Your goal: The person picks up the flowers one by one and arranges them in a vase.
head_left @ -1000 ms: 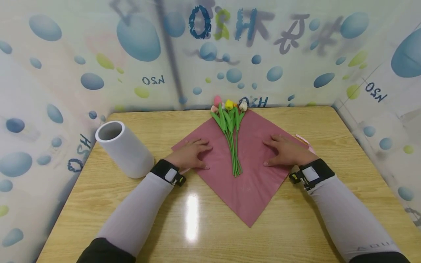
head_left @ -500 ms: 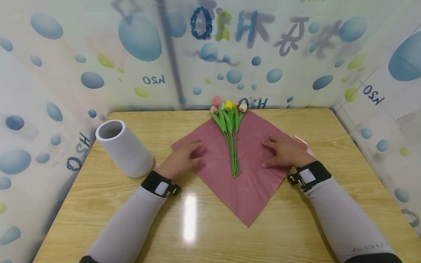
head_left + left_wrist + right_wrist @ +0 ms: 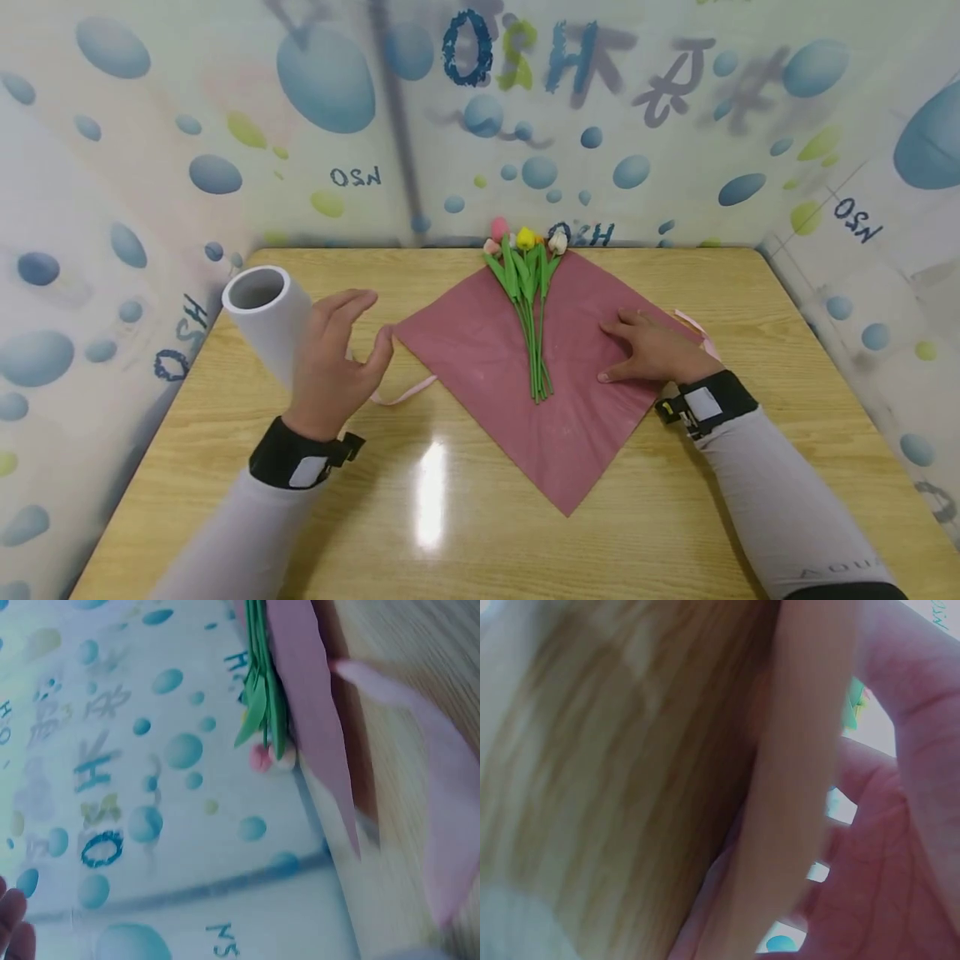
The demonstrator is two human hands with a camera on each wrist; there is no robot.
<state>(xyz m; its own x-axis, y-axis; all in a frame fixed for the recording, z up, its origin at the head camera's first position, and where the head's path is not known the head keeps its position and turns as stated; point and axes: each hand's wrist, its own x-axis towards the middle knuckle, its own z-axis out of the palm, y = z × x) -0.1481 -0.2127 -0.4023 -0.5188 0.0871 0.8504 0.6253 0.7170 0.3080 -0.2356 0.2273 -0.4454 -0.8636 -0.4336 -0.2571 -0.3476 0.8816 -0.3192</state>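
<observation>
A bunch of artificial tulips (image 3: 528, 275) with pink, yellow and white heads lies on a diamond-shaped sheet of dusty-pink wrapping paper (image 3: 480, 358). My right hand (image 3: 654, 348) rests on the right part of the sheet, fingers spread toward the stems. In the right wrist view its palm (image 3: 862, 885) is close behind the blurred paper edge (image 3: 795, 780). Left of the sheet, my left hand (image 3: 333, 367) is raised over the table, thumb and fingers apart and holding nothing. A pale pink ribbon (image 3: 408, 392) sticks out from the sheet's left edge; the left wrist view shows it large (image 3: 450, 787).
A white cylindrical vase (image 3: 262, 325) stands at the table's left, partly hidden by my left hand. Another pale ribbon end (image 3: 692, 321) shows at the sheet's right corner. Behind the wooden table (image 3: 637, 542) hangs a wall covering (image 3: 450, 133) printed with blue and green drops.
My left hand has lifted off the paper and moved left to in front of the vase, uncovering the paper's left corner and the ribbon. The right hand stays on the paper.
</observation>
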